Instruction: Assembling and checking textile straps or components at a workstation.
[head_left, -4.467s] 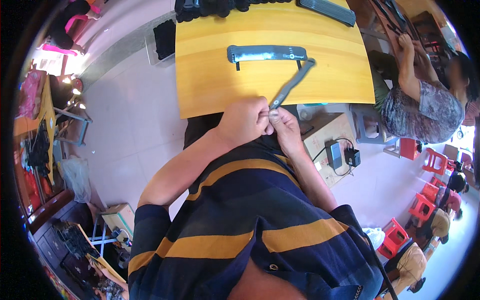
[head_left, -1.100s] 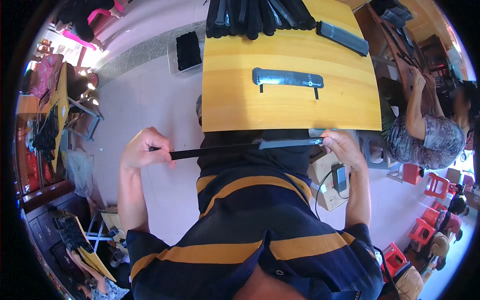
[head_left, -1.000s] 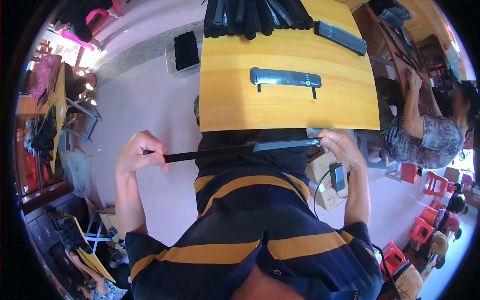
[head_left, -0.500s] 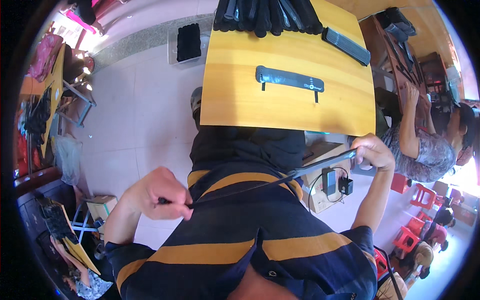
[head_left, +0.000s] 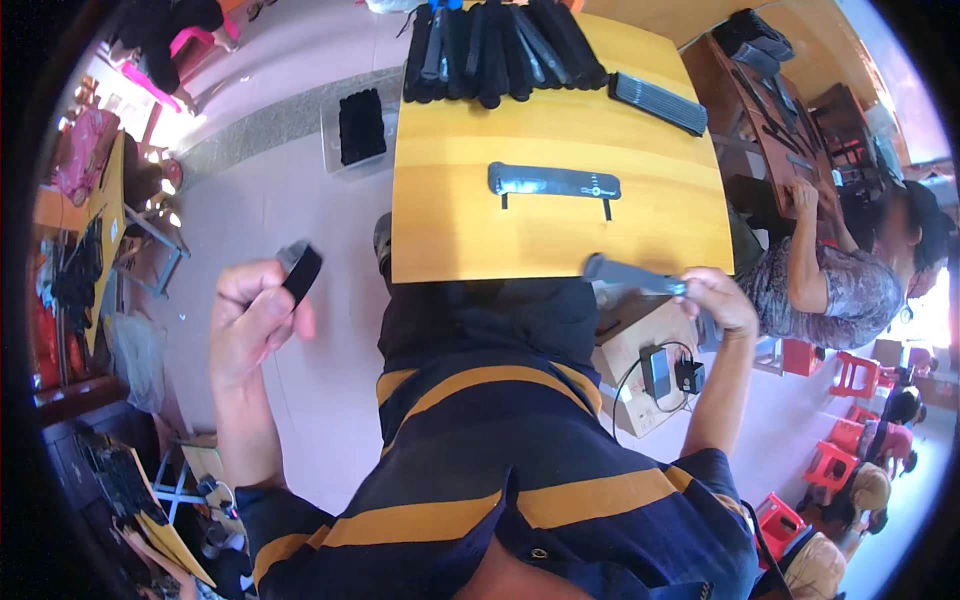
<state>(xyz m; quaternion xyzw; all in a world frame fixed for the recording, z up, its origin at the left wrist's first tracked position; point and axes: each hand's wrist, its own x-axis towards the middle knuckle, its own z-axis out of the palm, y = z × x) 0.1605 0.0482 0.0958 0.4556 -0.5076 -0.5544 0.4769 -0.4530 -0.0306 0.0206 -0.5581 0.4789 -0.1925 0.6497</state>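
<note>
Out to the left of the table, my left hand (head_left: 252,325) is closed on a short black band (head_left: 304,272), bent over at its top. My right hand (head_left: 722,302) grips one end of a flat dark strip (head_left: 635,273), whose free end points left over the table's near edge. The two hands are far apart. On the yellow wooden table (head_left: 450,235) lies a flat dark pouch (head_left: 556,182) in shiny film, with two short black tabs at its lower edge.
A row of long black pieces (head_left: 490,60) covers the table's far side, beside a neat stack of dark strips (head_left: 658,103). A clear bin (head_left: 333,150) holds black pieces on the floor. At right, a co-worker (head_left: 825,270) sits near a cardboard box (head_left: 640,390) with cables.
My hands had a thin dark strap stretched between them; now they are apart. The left has moved up and left with the black band, and the strip in the right now points over the table edge.
</note>
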